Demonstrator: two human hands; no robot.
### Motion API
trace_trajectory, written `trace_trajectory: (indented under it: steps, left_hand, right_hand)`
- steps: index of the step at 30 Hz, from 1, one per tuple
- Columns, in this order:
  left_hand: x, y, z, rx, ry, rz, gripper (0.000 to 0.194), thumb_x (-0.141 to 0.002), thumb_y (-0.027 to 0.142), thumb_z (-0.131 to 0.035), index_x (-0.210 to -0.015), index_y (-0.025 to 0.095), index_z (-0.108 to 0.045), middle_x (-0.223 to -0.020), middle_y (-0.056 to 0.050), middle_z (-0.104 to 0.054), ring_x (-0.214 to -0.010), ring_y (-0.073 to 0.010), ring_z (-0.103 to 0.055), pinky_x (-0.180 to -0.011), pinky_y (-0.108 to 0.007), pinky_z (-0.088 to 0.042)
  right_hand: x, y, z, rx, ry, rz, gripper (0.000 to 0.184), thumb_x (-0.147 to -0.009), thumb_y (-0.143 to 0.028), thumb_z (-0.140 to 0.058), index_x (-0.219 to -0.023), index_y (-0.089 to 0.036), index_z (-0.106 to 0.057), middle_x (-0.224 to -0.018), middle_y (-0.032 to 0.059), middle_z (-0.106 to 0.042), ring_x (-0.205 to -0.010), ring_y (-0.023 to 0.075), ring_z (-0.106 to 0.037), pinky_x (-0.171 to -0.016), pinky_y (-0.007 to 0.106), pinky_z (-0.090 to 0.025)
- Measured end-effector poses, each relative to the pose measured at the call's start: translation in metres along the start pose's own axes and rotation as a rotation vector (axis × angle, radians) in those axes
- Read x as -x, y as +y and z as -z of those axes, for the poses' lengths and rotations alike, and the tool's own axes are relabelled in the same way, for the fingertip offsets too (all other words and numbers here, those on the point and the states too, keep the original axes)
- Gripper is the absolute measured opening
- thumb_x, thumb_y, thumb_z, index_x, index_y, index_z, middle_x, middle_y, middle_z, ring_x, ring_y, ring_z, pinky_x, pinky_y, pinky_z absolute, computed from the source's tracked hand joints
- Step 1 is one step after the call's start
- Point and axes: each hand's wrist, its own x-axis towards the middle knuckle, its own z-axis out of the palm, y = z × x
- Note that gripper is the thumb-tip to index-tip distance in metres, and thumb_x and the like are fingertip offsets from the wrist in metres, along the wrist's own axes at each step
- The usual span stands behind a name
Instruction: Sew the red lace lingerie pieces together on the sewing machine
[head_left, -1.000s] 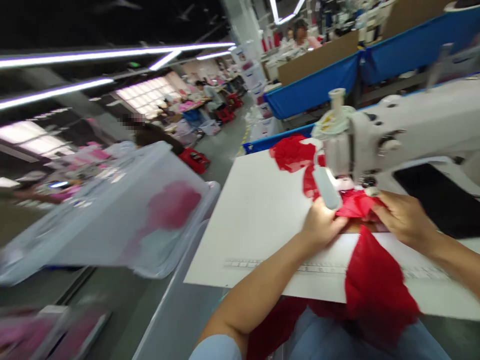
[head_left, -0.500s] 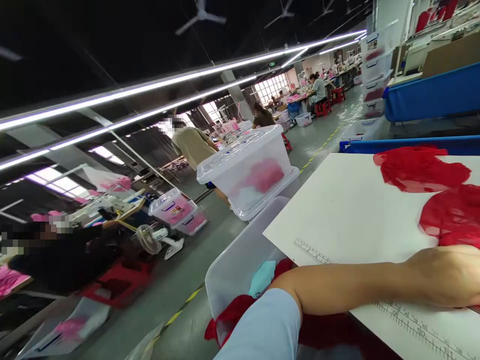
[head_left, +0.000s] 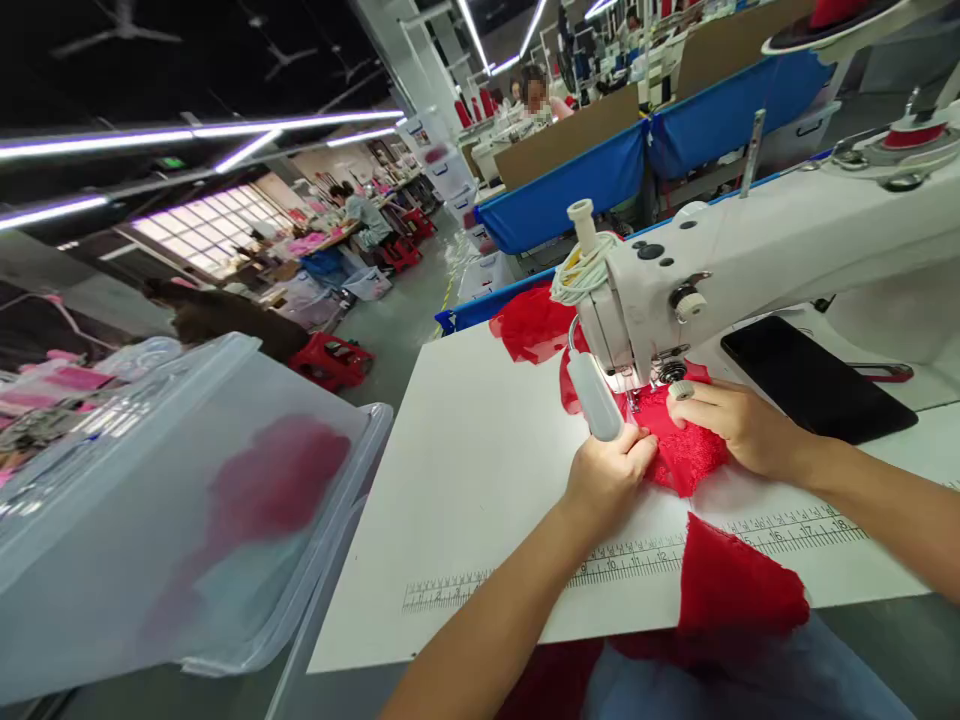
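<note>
Pinching red lace (head_left: 688, 458), left hand (head_left: 604, 478) and right hand (head_left: 754, 428) are right of a bin (head_left: 112, 530) holding reddish cloth (head_left: 289, 468).

Sewing machine (head_left: 780, 250) cut off at right, plastic box (head_left: 135, 480) at left, far person (head_left: 537, 94) indistinct (pixelated)

Along the front of the white desk (head_left: 442, 440), a ruler scale (head_left: 626, 568) is printed in black, its numbers rising to the right. On it, 10, 11 and 12 can be read, and farther right 16, 17 and 18. Between these groups the scale is partly covered by red cloth (head_left: 735, 585). The lettering on a distant green sign (head_left: 171, 162) is too small to be read.
</note>
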Motion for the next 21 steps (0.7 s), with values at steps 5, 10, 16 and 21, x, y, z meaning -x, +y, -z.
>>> trace_trajectory:
  steps: [5, 10, 16, 21]
  left_hand:
    - [0.004, 0.004, 0.019, 0.106, -0.078, -0.022, 0.028, -0.099, 0.020, -0.043, -0.113, 0.013, -0.066, -0.114, -0.013, -0.069, -0.088, -0.0199, -0.064, -0.072, -0.032, -0.057]
    - [0.004, 0.006, 0.038, 0.157, -0.180, -0.040, 0.056, -0.102, 0.051, -0.035, -0.123, 0.007, -0.064, -0.131, -0.022, -0.062, -0.102, -0.0278, -0.064, -0.083, -0.042, -0.058]
    - [0.009, 0.005, 0.036, 0.110, -0.184, -0.032, 0.084, -0.097, 0.068, -0.016, -0.127, 0.007, -0.065, -0.136, -0.026, -0.058, -0.101, -0.0307, -0.063, -0.082, -0.046, -0.057]
    - [0.010, 0.005, 0.032, 0.088, -0.140, -0.030, 0.085, -0.096, 0.068, -0.016, -0.126, 0.007, -0.066, -0.132, -0.027, -0.061, -0.099, -0.0298, -0.062, -0.081, -0.044, -0.056]
  right_hand:
    - [0.004, 0.002, -0.002, 0.021, 0.071, 0.069, 0.033, -0.102, -0.017, -0.034, -0.076, -0.020, -0.055, -0.075, 0.0020, -0.058, -0.068, 0.0147, -0.052, -0.063, 0.027, -0.045]
    - [0.007, 0.006, -0.003, 0.038, 0.040, 0.063, 0.030, -0.101, -0.015, -0.036, -0.080, -0.020, -0.057, -0.078, 0.0034, -0.060, -0.071, 0.0160, -0.054, -0.065, 0.028, -0.047]
    - [0.007, 0.006, -0.002, 0.029, 0.024, 0.047, 0.031, -0.101, -0.015, -0.035, -0.083, -0.020, -0.060, -0.082, 0.0050, -0.063, -0.075, 0.0176, -0.057, -0.067, 0.030, -0.048]
    - [0.007, 0.005, -0.003, 0.058, 0.020, 0.044, 0.033, -0.101, -0.015, -0.034, -0.079, -0.020, -0.059, -0.078, 0.0044, -0.061, -0.070, 0.0171, -0.054, -0.063, 0.030, -0.046]
